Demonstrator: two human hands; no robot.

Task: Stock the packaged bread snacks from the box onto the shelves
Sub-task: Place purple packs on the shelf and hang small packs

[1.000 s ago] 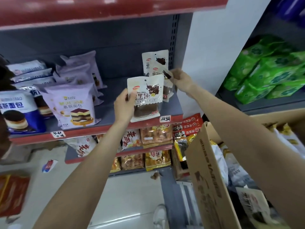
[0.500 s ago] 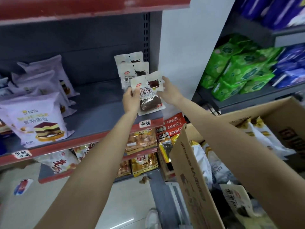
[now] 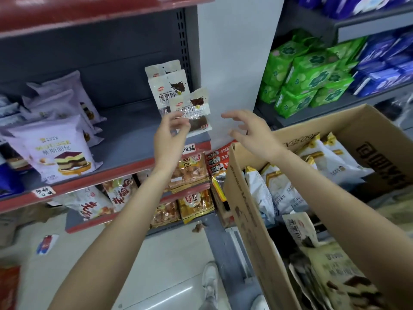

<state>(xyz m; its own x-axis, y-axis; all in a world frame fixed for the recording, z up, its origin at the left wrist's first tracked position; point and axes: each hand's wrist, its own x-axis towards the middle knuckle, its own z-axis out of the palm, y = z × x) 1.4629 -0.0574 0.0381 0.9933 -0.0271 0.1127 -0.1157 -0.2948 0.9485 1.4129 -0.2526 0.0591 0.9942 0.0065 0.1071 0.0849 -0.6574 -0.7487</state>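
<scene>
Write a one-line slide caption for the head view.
Both hands, left and right, open beside white bread packs standing on the shelf.

Right-hand rack: green packs (image 3: 311, 79) stacked on the middle level, blue packs (image 3: 384, 61) beside them to the right and more blue on the level above. White wall panel (image 3: 234, 52) between the two racks. Pale tiled floor (image 3: 169, 265) below, a white shoe (image 3: 210, 280) near the bottom centre. Small red-blue-white wrapper (image 3: 47, 243) lying on the floor at left; red item (image 3: 9, 287) at the bottom-left corner, cut off by the frame edge.
</scene>
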